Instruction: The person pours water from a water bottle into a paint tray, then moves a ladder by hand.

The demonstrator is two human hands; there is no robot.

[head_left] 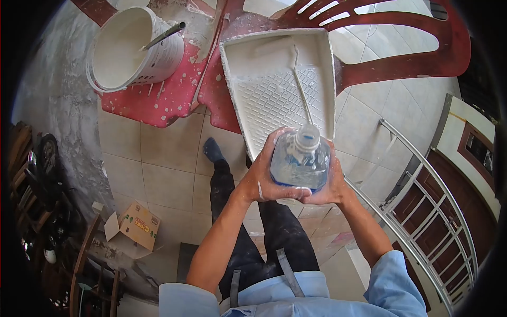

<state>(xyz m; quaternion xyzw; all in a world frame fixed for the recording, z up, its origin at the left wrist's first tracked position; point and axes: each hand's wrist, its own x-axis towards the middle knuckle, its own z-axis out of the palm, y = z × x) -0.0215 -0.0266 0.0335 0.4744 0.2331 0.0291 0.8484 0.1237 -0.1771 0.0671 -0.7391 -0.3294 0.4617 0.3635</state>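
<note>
A clear plastic bottle (300, 162) with an open neck is held between both hands, over the near edge of a paint tray (285, 84). My left hand (266, 177) wraps round its left side, with white paint on the skin. On the other side my right hand (330, 182) is closed round the bottle. The tray is coated in white paint, and a thin white-coated strand or stream (302, 87) runs from its upper part to near the bottle's mouth; which it is I cannot tell.
A paint bucket (171, 55) with a stick in it stands on a spattered red chair (158, 108) at upper left. Another red chair (391, 66) is under the tray. A metal railing (422, 158) curves along the right. An open cardboard box (140, 226) lies at lower left.
</note>
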